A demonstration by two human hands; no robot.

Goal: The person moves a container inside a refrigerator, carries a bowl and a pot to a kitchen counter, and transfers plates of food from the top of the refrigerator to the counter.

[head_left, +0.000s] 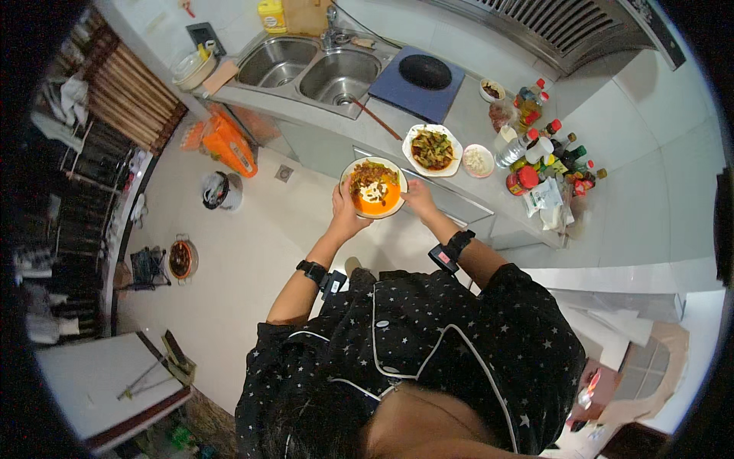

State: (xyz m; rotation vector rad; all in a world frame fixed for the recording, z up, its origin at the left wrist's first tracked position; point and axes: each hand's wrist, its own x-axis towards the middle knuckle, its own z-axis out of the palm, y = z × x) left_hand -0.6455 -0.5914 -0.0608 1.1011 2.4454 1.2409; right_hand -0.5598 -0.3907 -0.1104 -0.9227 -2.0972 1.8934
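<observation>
Both of my hands hold a round dish [403, 179] in front of the counter. Greens with brown topping lie on its upper side; orange-red liquid with pale pieces fills the lower side. My left hand [345, 213] cups the left and lower edge, its thumb along the rim. At the right rim are the fingers of my right hand [420, 199]. Just beyond, a white octagonal plate [408, 144] of cooked vegetables in dark sauce stands on the counter. Beside that plate is a small pink-rimmed bowl [491, 164] of chopped white food [477, 160].
Wooden chopsticks [377, 119] lie between the double steel sink [339, 80] and the plate, near a blue cooktop [395, 83] bearing a black round plate. Bottles and jars [522, 181] crowd the counter's right end. On the floor are a bin [230, 192] and an orange bag [229, 143].
</observation>
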